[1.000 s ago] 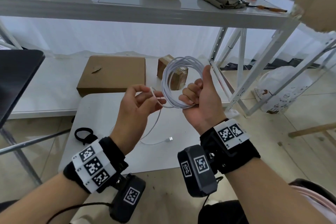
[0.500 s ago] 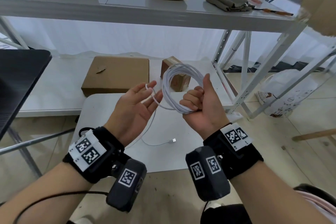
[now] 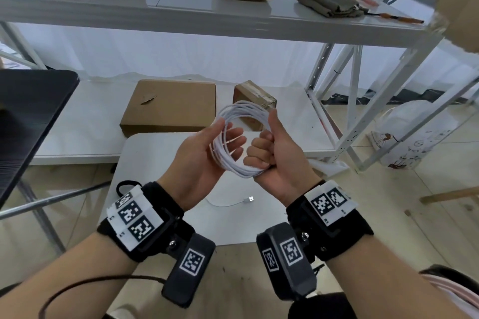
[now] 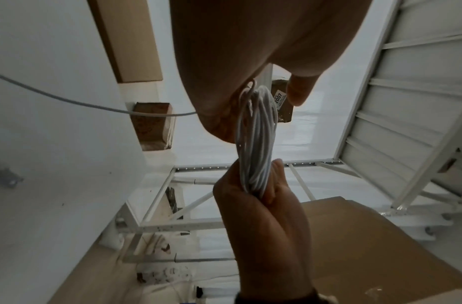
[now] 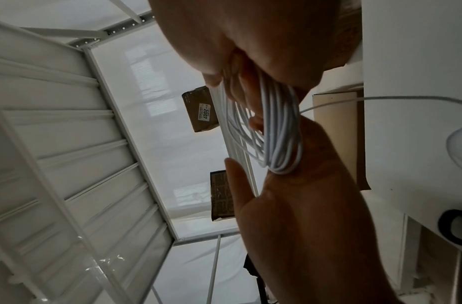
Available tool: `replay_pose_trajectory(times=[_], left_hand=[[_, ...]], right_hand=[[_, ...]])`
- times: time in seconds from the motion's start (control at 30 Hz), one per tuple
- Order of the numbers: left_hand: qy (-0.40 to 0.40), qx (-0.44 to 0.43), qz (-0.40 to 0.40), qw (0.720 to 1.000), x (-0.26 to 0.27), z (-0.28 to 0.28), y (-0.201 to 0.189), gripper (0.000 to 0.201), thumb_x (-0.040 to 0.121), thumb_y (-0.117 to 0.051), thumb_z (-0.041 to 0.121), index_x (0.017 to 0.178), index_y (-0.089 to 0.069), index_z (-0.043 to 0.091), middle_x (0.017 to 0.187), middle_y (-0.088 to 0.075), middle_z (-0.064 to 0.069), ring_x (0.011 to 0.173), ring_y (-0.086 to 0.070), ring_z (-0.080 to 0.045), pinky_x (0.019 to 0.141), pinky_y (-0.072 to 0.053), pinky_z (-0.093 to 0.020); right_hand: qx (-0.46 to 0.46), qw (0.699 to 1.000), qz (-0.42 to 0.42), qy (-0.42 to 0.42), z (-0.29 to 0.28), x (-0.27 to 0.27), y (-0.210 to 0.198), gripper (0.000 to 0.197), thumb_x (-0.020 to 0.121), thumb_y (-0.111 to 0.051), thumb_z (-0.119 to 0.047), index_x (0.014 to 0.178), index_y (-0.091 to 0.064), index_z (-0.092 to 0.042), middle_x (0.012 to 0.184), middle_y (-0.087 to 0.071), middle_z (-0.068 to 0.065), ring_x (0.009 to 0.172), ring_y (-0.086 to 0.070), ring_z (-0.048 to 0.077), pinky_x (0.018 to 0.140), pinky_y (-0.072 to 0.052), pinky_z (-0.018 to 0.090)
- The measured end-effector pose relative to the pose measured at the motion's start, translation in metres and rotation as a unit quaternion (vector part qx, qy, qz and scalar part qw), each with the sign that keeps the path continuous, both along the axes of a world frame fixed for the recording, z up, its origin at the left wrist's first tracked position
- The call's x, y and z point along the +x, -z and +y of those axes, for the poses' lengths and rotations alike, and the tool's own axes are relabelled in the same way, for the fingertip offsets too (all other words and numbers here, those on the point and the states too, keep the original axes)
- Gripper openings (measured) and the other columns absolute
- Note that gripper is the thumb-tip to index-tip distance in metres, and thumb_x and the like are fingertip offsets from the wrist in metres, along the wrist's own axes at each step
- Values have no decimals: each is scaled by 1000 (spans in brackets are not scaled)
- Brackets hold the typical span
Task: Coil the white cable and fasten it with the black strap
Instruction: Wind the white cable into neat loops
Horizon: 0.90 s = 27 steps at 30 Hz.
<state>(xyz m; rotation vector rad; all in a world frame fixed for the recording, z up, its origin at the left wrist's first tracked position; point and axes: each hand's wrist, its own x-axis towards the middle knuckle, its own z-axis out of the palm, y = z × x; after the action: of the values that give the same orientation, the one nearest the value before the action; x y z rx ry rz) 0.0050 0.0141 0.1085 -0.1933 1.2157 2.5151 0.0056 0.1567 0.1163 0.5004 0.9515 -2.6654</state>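
White cable [image 3: 241,137] is mostly gathered into a round bundle of loops held up in the air between the two hands, above the small white table [image 3: 145,153]. The right hand [image 3: 274,160] is clenched around the lower right side of the bundle, fingers curled into a fist over the strands and thumb raised along the upper loops. The left hand [image 3: 204,158] is at the left side of the bundle with its fingers fairly straight, some reaching through the ring, laying a strand in place; whether the thumb pinches that strand I cannot tell. Coiling is the step in hand, and it looks nearly done: only a short tail runs down to the table, ending in the plug [image 3: 250,199] lying there. The next move calls for drawing up that last length and adding it as one more loop without letting the earlier ones spring loose, so the right fist must keep its squeeze. After that one hand has to reach the black strap [image 3: 124,187], which lies at the table's left edge, partly hidden behind the left wrist, well apart from the coil.
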Motion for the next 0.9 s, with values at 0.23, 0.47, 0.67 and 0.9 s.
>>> replay_pose_trajectory(times=[0.23, 0.47, 0.67, 0.9], left_hand=[[-40, -92, 72, 992, -12, -9, -1, 30, 97, -59, 32, 106, -61, 4, 70, -51, 0, 54, -44, -10, 50, -42, -20], [30, -201, 160, 966, -16, -22, 0, 37, 84, -69, 29, 110, -71, 4, 78, -58, -7, 58, -46, -12, 54, -44, -20], [88, -195, 176, 961, -16, -24, -1, 32, 85, -69, 18, 115, -73, 7, 67, -35, 0, 55, -30, -10, 48, -34, -20], [72, -224, 170, 957, -15, -21, -3, 29, 97, -60, 19, 115, -68, -2, 63, -28, 2, 52, -24, -12, 44, -29, -20]], right_hand=[[64, 989, -4, -134, 1, 1, -5, 53, 92, -60, -52, 58, -33, -21, 49, -17, -7, 36, -17, 6, 35, -16, 17], [135, 970, -5, -201, 13, -1, -10, 51, 90, -60, -55, 63, -33, -22, 52, -16, -8, 38, -15, 6, 39, -11, 18], [171, 966, 13, -193, 13, 1, -8, 39, 84, -68, -48, 76, -46, -17, 56, -19, -8, 40, -17, 6, 43, -13, 19], [233, 952, 81, -179, 16, -1, 1, 32, 90, -68, -2, 119, -60, -11, 70, -38, -2, 49, -21, 8, 45, -22, 21]])
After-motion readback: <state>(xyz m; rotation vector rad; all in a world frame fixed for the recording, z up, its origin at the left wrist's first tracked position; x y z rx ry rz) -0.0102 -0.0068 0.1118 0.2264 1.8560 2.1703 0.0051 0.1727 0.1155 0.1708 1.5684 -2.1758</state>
